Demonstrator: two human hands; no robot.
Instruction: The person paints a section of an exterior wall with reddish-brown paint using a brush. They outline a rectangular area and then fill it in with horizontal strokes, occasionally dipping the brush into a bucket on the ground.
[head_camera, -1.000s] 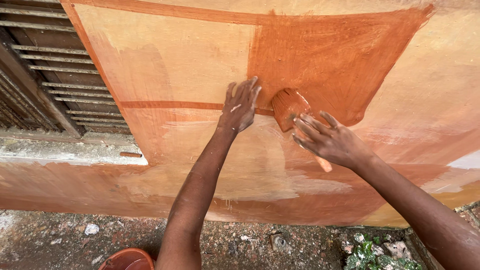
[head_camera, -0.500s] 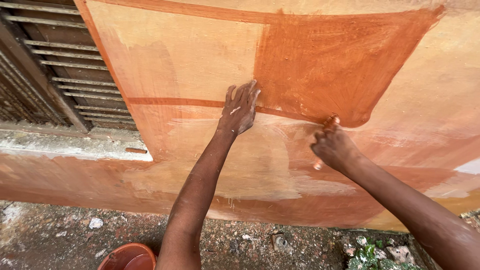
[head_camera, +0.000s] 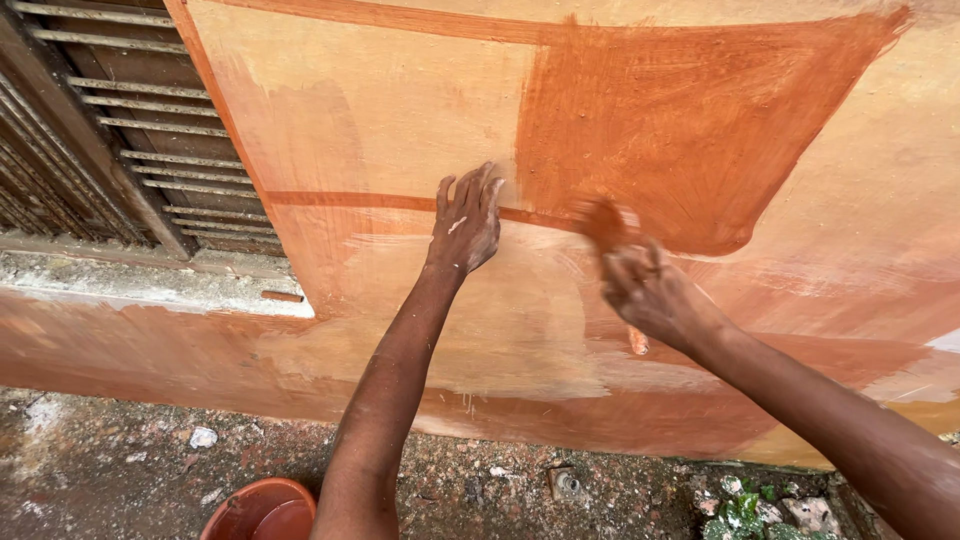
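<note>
Orange-brown wet patch (head_camera: 700, 130) on the upper right of the plastered wall (head_camera: 380, 110), ragged along its lower edge. Just under that edge, at its lower left corner: right hand (head_camera: 650, 295), fingers curled shut around a brush (head_camera: 603, 222), all of it smeared by motion blur. Bristle head up and slightly left of the knuckles, touching or nearly touching the wall right on the patch's border; cannot tell which through the blur. Pale handle end poking out below the heel of the palm. Long axis of the brush close to vertical in the head view, leaning a little left at the top, bristles above the grip, handle tip beneath it.

Left hand (head_camera: 465, 222) spread flat on the wall, fingers apart and pointing up, gripping nothing, pale flecks on its back. Sits left of the brush head at about the same height, fingertips across a thin orange band (head_camera: 340, 200) running level from the window side to the patch. Near the bristles but apart from them; of the 2 hands, only the right on the brush.

Paler cream plaster above the band between the left hand and the patch, and again below the band beneath both hands.

Off to the left: dark slatted shutter (head_camera: 120, 130) over a rough grey ledge (head_camera: 150, 285). At the bottom edge, beside the left elbow: rim of 1 orange bucket (head_camera: 262, 510) on gritty ground (head_camera: 120, 470), well apart from both hands. Small green plants (head_camera: 740, 510) at the foot of the wall on the right.
</note>
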